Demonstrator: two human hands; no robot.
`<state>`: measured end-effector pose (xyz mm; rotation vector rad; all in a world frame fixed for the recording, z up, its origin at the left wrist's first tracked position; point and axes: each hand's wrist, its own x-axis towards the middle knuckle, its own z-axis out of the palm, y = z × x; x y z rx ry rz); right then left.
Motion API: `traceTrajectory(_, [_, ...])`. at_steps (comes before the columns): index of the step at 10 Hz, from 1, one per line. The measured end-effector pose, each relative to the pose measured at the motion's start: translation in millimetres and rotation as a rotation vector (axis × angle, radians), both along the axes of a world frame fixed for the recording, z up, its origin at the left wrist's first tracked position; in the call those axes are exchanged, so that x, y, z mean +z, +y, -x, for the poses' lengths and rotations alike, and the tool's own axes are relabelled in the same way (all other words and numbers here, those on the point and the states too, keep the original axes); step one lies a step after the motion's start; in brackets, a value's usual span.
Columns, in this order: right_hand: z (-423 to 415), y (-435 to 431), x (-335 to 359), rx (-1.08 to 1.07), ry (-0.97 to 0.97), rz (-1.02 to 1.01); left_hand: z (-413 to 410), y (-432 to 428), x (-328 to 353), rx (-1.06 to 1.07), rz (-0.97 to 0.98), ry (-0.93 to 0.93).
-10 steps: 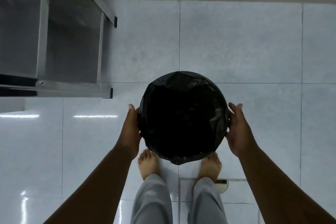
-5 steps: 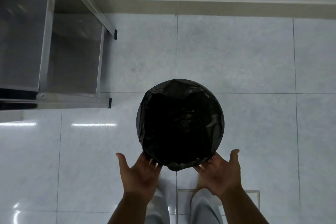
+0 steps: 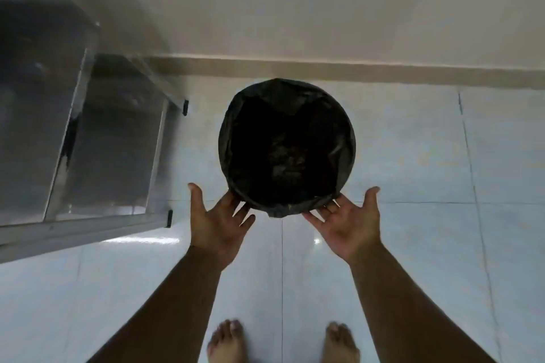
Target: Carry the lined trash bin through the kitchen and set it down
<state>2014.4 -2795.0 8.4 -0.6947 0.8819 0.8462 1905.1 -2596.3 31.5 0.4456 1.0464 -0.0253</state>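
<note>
The round trash bin [image 3: 286,147], lined with a black plastic bag, stands upright on the pale tiled floor close to the wall. I look straight down into its dark inside. My left hand [image 3: 216,224] and my right hand [image 3: 351,227] are palm-up with the fingers spread, just in front of the bin. Their fingertips reach the near edge of the liner at the lower left and lower right. Neither hand wraps around the bin.
A stainless steel table [image 3: 88,141] with a lower shelf stands to the left, and its black-capped leg [image 3: 169,218] is near my left hand. The wall's beige skirting [image 3: 324,68] runs just behind the bin. My bare feet [image 3: 225,342] are at the bottom.
My hands left the bin's sides and moved to its near edge, palms up and fingers spread. The bin now sits farther from my feet, closer to the wall.
</note>
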Motion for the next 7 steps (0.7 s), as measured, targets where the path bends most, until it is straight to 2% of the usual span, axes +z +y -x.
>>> traceTrajectory(3, [-63.8,35.4,-2.6,0.041,-0.096,-0.040,-55.9,29.8,-8.7,-0.018,-0.029,-0.089])
traceTrajectory(5, [-60.9,34.2,1.9,0.043,-0.100,-0.022,-51.2,34.5,-5.4,0.010,-0.037,-0.090])
traceTrajectory(7, [-50.0,23.9,30.1,0.077,-0.077,0.101,-37.9,32.9,19.0,-0.010,-0.060,-0.010])
